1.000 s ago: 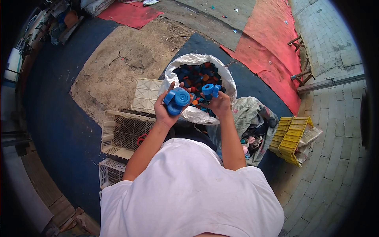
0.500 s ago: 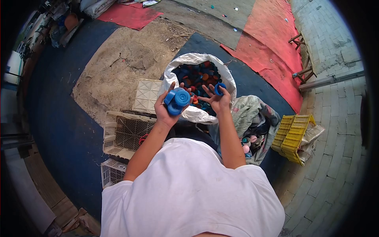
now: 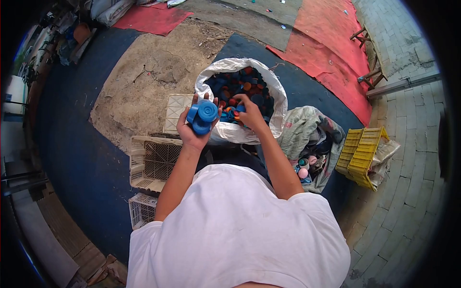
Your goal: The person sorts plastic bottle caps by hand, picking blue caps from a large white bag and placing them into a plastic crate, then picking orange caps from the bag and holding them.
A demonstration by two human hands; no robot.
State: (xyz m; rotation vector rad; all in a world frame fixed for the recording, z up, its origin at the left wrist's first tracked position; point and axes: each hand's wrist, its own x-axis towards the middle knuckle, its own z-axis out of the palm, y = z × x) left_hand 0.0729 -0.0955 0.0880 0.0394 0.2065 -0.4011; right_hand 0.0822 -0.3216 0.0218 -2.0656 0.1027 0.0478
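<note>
L hand (image 3: pixel 194 133) holds caps (image 3: pixel 208 111), R hand (image 3: pixel 253 116) over sack (image 3: pixel 232 132).

Blue caps (image 3: pixel 208 111) hid much of left hand (image 3: pixel 193 136). Whether right hand (image 3: pixel 251 116) gripped blue piece (image 3: pixel 241 109) was unclear. Left forearm (image 3: pixel 175 182) covered part of crate (image 3: pixel 154 162). Lower edge cut off white shirt (image 3: pixel 240 225). Scraps (image 3: pixel 283 27) on grey mat (image 3: pixel 254 19) were too small to identify.

Ahead of me, a cracked, sandy-brown patch of bare floor (image 3: pixel 149 72) lies beside dark blue floor sheeting (image 3: pixel 72 125); to my right I see faded red matting (image 3: pixel 326 57), a brown wooden bench (image 3: pixel 370 76) and pale grey rectangular blockwork (image 3: pixel 406 163).
</note>
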